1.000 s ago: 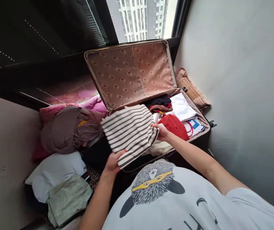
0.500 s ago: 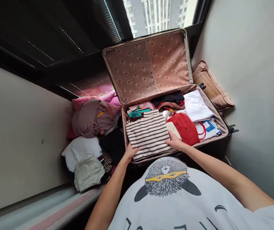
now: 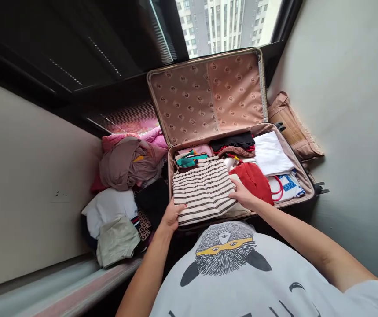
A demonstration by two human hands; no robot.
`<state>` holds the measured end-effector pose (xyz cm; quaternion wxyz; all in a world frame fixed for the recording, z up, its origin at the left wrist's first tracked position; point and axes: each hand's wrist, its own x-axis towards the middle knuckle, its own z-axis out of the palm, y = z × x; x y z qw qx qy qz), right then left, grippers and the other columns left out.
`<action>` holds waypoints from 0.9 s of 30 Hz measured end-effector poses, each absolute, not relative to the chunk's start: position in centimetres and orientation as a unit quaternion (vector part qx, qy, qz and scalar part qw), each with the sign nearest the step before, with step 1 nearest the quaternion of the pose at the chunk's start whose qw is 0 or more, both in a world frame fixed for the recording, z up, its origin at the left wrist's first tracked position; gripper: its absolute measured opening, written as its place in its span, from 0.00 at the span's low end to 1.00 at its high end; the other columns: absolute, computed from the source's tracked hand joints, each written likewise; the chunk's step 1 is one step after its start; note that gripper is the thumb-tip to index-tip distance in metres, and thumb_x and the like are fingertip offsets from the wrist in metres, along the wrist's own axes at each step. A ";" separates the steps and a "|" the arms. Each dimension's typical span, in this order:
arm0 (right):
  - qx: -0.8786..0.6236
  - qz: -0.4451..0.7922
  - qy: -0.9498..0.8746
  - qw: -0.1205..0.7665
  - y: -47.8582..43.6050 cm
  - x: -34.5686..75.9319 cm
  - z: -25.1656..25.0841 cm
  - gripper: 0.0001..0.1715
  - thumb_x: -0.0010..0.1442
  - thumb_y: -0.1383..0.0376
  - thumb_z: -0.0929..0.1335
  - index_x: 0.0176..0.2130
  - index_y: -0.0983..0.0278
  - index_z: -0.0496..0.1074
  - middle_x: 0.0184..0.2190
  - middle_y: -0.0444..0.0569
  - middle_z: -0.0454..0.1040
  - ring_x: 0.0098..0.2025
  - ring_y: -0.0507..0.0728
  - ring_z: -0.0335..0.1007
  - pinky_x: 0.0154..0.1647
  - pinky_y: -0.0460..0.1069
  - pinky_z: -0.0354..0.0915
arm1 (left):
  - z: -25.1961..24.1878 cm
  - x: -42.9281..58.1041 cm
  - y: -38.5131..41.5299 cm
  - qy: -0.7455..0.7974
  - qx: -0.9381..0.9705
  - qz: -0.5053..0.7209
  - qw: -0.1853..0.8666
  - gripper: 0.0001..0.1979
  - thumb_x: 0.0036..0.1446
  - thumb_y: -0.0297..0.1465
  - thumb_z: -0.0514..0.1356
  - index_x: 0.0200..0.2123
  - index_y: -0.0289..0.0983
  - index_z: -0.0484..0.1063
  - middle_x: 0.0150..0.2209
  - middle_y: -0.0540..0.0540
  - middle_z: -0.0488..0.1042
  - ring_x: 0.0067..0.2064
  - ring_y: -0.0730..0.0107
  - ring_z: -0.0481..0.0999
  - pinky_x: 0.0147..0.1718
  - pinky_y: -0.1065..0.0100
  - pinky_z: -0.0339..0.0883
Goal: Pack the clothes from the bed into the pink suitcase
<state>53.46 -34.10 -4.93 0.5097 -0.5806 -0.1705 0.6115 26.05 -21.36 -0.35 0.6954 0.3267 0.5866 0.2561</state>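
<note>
A folded striped cloth (image 3: 205, 189), white with dark lines, lies at the near left of the open suitcase (image 3: 302, 197). My left hand (image 3: 173, 214) grips its lower left corner, thumb on top and fingers hidden underneath. At its right edge my right hand (image 3: 241, 194) holds it, thumb on the stripes. Right of the cloth sits a red garment (image 3: 253, 179), and beyond that a folded white cloth (image 3: 273, 153). Behind the stripes are a teal piece (image 3: 189, 160) and dark folded clothes (image 3: 233, 141).
Left of the suitcase are piled clothes: a mauve garment (image 3: 119, 163), a white one (image 3: 111, 209) and a pale green one (image 3: 118, 240). A brown package (image 3: 294, 127) leans by the right wall. The raised lid (image 3: 208, 97) stands before the window.
The striped cloth's near left corner has shifted slightly left and toward me with my left hand, and its surface is more rippled. The view has shifted a little.
</note>
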 end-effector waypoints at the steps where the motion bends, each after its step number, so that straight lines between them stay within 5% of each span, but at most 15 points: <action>1: -0.564 0.617 -0.172 0.522 -33.4 54.5 -3.7 0.56 0.38 0.72 0.70 0.67 0.61 0.64 0.43 0.48 0.82 0.39 0.56 0.76 0.37 0.48 0.70 | 0.9 26.6 -20.7 0.562 0.313 0.254 0.723 0.30 0.35 0.17 0.67 0.47 0.35 0.75 0.37 0.45 0.83 0.43 0.53 0.84 0.49 0.53 0.79; 8: -0.527 0.548 -0.247 0.601 -33.0 65.9 5.3 0.59 0.42 0.71 0.74 0.71 0.58 0.61 0.48 0.47 0.81 0.39 0.54 0.77 0.36 0.46 0.70 | 8.5 36.0 -18.1 0.401 0.346 0.323 0.785 0.36 0.39 0.17 0.70 0.55 0.39 0.74 0.45 0.46 0.83 0.47 0.53 0.84 0.50 0.55 0.80; 14: -0.664 0.445 -0.311 0.514 -41.6 74.8 1.4 0.57 0.48 0.64 0.73 0.73 0.62 0.57 0.52 0.53 0.81 0.44 0.60 0.79 0.45 0.53 0.74 | 0.8 46.0 -25.3 0.400 0.417 0.228 0.784 0.40 0.43 0.18 0.69 0.62 0.36 0.68 0.48 0.41 0.81 0.55 0.51 0.79 0.58 0.56 0.73; 17: -0.792 0.351 -0.385 0.319 -46.5 76.1 -2.8 0.52 0.50 0.65 0.72 0.72 0.65 0.60 0.57 0.60 0.78 0.52 0.65 0.77 0.56 0.58 0.72 | -3.5 46.9 -28.6 0.466 0.528 0.111 0.701 0.45 0.43 0.17 0.70 0.67 0.34 0.64 0.47 0.38 0.80 0.59 0.48 0.76 0.64 0.54 0.67; 20: -0.865 0.199 -0.434 0.155 -49.5 75.3 -4.5 0.49 0.57 0.64 0.71 0.74 0.65 0.59 0.66 0.66 0.69 0.61 0.72 0.71 0.64 0.65 0.66 | -4.8 45.8 -29.6 0.440 0.704 0.116 0.545 0.44 0.50 0.22 0.70 0.70 0.35 0.62 0.58 0.31 0.75 0.67 0.43 0.68 0.70 0.49 0.56; 23: -0.868 0.070 -0.475 0.127 -49.1 73.6 -4.2 0.48 0.65 0.57 0.70 0.76 0.62 0.54 0.76 0.65 0.52 0.71 0.77 0.57 0.67 0.72 0.59 | -4.7 46.1 -29.0 0.336 0.858 0.123 0.370 0.42 0.58 0.33 0.71 0.73 0.38 0.60 0.74 0.28 0.56 0.75 0.35 0.51 0.73 0.40 0.45; 27: -0.825 0.076 -0.551 0.101 -45.7 72.0 -6.0 0.52 0.62 0.49 0.74 0.77 0.48 0.53 0.80 0.55 0.36 0.77 0.82 0.37 0.66 0.79 0.54 | -6.9 49.3 -28.8 0.191 0.944 0.000 0.270 0.48 0.55 0.44 0.73 0.75 0.46 0.59 0.79 0.36 0.44 0.78 0.29 0.33 0.71 0.30 0.30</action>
